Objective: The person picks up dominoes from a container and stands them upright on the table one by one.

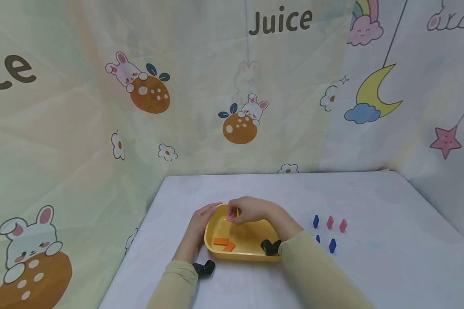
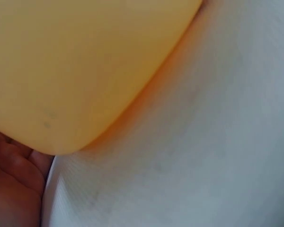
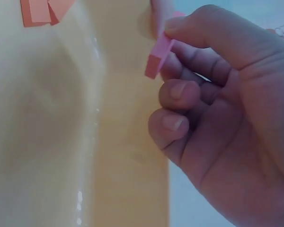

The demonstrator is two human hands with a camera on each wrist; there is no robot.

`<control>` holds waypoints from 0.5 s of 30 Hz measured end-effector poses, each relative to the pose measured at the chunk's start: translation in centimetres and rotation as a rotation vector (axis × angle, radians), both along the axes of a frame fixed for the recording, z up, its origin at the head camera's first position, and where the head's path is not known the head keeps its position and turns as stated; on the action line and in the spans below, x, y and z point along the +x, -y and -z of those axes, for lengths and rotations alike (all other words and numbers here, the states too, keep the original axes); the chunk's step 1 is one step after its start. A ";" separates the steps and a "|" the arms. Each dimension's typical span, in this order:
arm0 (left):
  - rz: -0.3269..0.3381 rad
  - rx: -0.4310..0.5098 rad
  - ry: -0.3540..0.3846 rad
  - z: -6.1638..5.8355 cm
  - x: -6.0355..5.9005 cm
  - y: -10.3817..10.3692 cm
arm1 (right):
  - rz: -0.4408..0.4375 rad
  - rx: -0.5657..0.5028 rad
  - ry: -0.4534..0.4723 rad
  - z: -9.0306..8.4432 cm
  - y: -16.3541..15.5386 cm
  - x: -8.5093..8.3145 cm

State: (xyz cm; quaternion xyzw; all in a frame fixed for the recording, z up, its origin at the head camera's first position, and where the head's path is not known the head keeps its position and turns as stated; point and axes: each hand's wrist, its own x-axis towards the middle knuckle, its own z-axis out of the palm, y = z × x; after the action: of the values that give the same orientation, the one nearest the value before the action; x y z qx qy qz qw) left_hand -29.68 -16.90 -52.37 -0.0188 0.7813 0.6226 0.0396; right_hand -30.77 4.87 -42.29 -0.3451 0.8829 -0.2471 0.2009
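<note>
Nearest, our left hand (image 1: 199,223) lay with straight fingers against the yellow tray (image 1: 216,251) on the tabletop (image 1: 390,257). Above the tray, our right hand (image 1: 251,210) pinched a pink block (image 3: 158,59); two orange blocks (image 1: 223,243) lay inside. Farther right stood blue and pink blocks (image 1: 330,222).

1. A bench (image 1: 390,240) covered in white cloth fills the lower centre and right of the frame.
2. A pale printed backdrop (image 1: 81,128) hangs behind and to the left, with rabbits on oranges, small flowers and the word "Juice" at top centre.
3. At upper right, a bluish panel (image 1: 421,98) shows a moon, cloud, star and rainbow.
4. The light is soft and even.
</note>
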 end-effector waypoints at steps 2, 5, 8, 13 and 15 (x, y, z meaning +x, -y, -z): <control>0.000 0.003 -0.002 0.0 0.0 -0.1 | 0.014 -0.028 -0.011 -0.5 -0.8 0.3; 0.005 0.012 0.006 0.0 0.0 -0.2 | 0.038 -0.081 -0.025 -1.4 -2.3 0.9; 0.009 0.011 0.013 0.0 -0.1 -0.2 | 0.066 -0.151 -0.033 -1.9 -4.1 1.6; 0.003 0.020 0.009 0.3 -0.2 0.0 | 0.092 -0.289 -0.031 -2.6 -7.2 2.9; 0.003 0.037 0.014 0.3 -0.2 0.1 | 0.107 -0.329 -0.034 -2.9 -8.5 3.6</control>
State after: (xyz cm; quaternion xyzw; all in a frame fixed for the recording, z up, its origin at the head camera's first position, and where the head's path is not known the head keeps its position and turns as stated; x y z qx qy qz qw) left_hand -29.92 -16.96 -52.69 -0.0212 0.7696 0.6365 0.0465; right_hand -27.22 13.35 -39.40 -0.3301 0.8509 -0.3927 0.1131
